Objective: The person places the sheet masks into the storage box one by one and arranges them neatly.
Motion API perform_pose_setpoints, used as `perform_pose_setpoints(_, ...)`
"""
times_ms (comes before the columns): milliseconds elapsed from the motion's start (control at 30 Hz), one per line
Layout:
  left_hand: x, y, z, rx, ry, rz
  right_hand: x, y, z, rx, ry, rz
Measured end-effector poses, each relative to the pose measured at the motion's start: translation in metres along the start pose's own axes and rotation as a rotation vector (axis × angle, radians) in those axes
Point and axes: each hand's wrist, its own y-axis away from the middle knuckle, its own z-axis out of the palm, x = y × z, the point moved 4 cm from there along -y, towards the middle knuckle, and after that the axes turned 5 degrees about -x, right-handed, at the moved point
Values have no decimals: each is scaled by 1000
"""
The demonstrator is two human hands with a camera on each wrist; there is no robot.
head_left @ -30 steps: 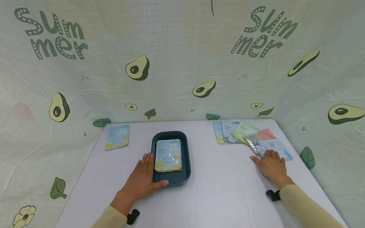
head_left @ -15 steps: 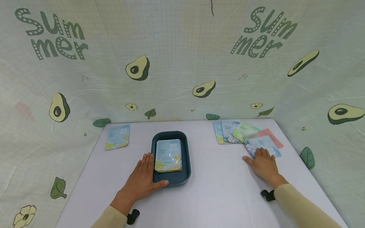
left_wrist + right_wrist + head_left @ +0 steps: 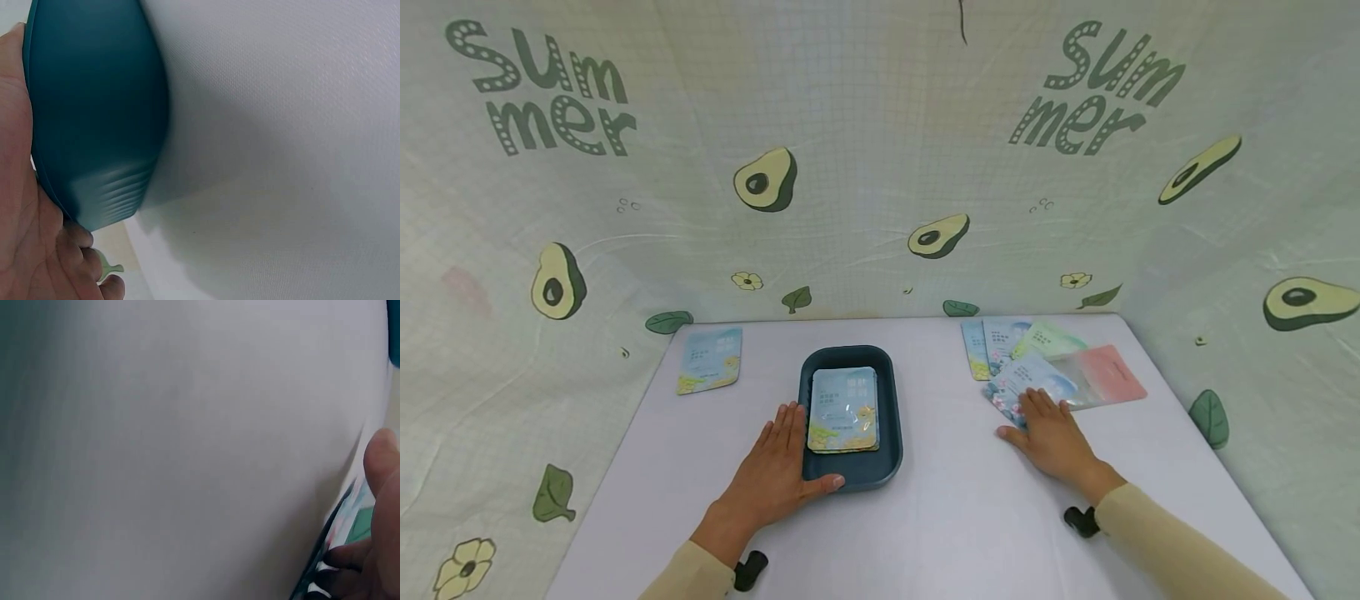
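A dark teal tray (image 3: 889, 454) stands mid-table with a small stack of light blue printed sachets (image 3: 842, 410) in it. My left hand (image 3: 767, 475) lies straight-fingered along the tray's left side, its thumb over the near rim. In the left wrist view the palm sits against the tray's wall (image 3: 94, 112). At the right, the fingers of my right hand (image 3: 1056, 437) press on a pale blue flowered sachet (image 3: 1030, 379); the thumb is spread to the left. This sachet overlaps a green one (image 3: 1048, 340). A greyish see-through strip (image 3: 1078, 396) joins it to a pink sachet (image 3: 1111, 373).
Two blue sachets, one outer (image 3: 976, 348) and one flowered (image 3: 1002, 337), lie by the far right edge. Another blue sachet (image 3: 709, 360) lies at the far left. A white cloth (image 3: 925, 533) covers the table; a printed curtain (image 3: 865, 167) stands behind.
My right hand has moved left, sliding the flowered sachet off the pink one and towards the green and blue ones. The pink sachet is now more exposed. My left hand and the tray stay put.
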Motion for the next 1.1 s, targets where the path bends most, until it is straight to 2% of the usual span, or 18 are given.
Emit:
perform_pose_setpoints(100,0,0,-1,-3,2,1,-16,1,4,2,17,-103)
perform_pose_setpoints(267,1,0,-1,-4,2,1,-39,4,12,-62,34,-254)
perform_pose_setpoints(400,1,0,-2,-12,5,3,-51,2,14,-120,89,-380)
perform_pose_setpoints(500,1,1,-3,-16,11,5,-55,-3,11,-139,133,-441)
perform_pose_setpoints(633,2,1,-4,-16,15,11,-53,-14,0,-78,143,-426)
perform_pose_setpoints(733,2,1,-4,-20,18,9,-48,-30,-12,11,129,-348)
perform_pose_setpoints(800,2,1,-5,-19,22,6,-44,-42,-17,31,116,-279)
perform_pose_setpoints(933,1,1,-3,-18,28,3,-40,-61,-20,-38,109,-198)
perform_pose_setpoints(1100,2,0,0,-17,20,5,-41,-71,-19,-105,105,-201)
